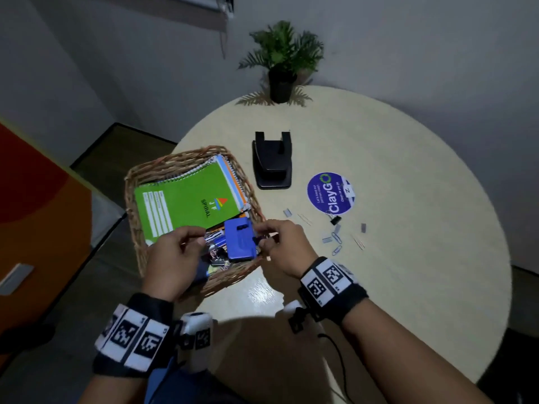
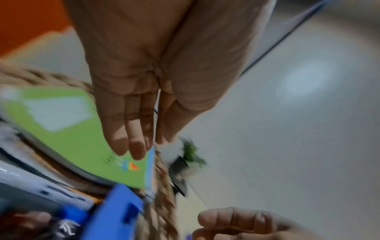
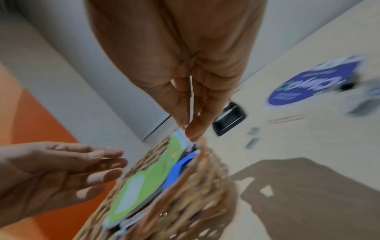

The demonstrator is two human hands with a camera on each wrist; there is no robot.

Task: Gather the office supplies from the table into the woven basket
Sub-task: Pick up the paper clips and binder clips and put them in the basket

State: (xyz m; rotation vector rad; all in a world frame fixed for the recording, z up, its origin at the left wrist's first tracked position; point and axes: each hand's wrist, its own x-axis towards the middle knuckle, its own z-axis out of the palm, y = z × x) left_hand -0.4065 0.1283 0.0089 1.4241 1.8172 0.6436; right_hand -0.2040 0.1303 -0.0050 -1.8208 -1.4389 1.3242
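Paper clips (image 1: 337, 243) and staples sit just right of your right hand (image 1: 280, 246), nearer than your left hand (image 1: 178, 252); both hover over the basket (image 1: 137, 182), fingers loose, holding nothing I can see.

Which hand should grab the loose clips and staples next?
Right. The right hand is at the basket's table-side rim, nearer the clips and staples scattered to its right. The left hand hovers over the basket's far side and would likely have to cross over.
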